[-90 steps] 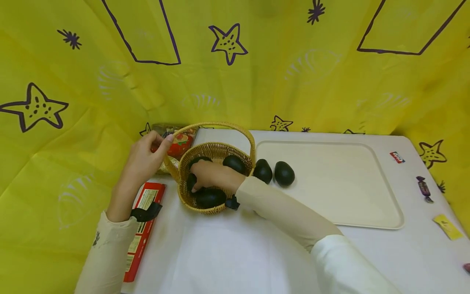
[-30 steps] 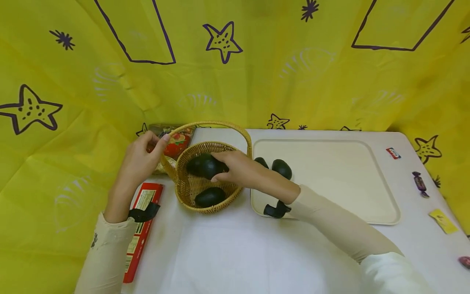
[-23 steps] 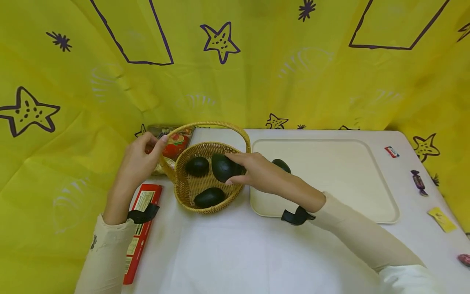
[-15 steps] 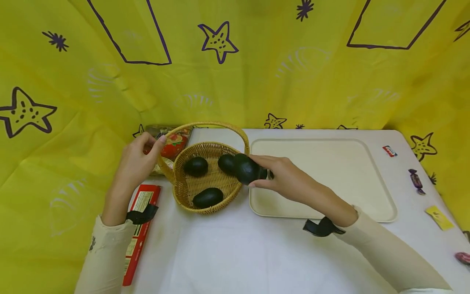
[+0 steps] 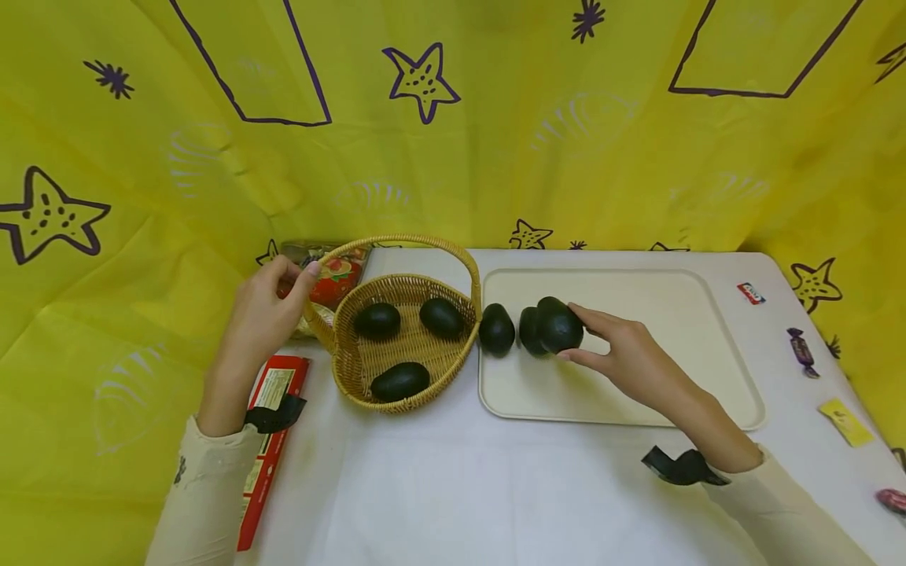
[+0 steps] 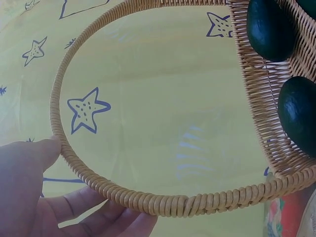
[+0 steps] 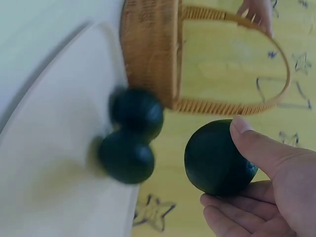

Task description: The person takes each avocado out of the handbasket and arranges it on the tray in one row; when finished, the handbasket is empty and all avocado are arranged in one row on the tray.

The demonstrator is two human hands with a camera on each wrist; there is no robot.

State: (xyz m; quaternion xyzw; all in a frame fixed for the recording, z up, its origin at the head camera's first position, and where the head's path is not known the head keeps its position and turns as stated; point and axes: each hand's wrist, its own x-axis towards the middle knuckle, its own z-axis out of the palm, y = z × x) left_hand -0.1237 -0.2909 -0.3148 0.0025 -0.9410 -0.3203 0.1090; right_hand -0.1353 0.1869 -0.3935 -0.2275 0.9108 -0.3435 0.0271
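My left hand point(image 5: 269, 310) holds the handle point(image 6: 148, 202) of a woven wicker basket point(image 5: 453, 369) between thumb and fingers. Three dark green avocados lie in the basket, one of them an avocado point(image 5: 400, 382) near its front. Over the cream tray point(image 5: 637, 377), my right hand point(image 5: 637, 358) grips another avocado point(image 5: 559, 326) by its end, thumb and fingertips around it. In the right wrist view this held avocado point(image 7: 217, 158) is raised off the tray. Two avocados rest at the tray's left end: one avocado point(image 5: 497, 330) beside the basket, another avocado point(image 5: 531, 330) partly hidden behind the held one.
Left of the basket lies a long red packet point(image 5: 272, 456), partly under the left forearm. Colourful packages point(image 5: 336, 279) stand behind the basket. Along the right table edge are small wrapped sweets, such as a purple candy point(image 5: 802, 351) and a yellow packet point(image 5: 845, 422). A yellow patterned cloth point(image 5: 495, 157) hangs behind.
The right hand has lifted an avocado out of the basket and carried it right, over the tray. The left hand keeps its hold on the handle.
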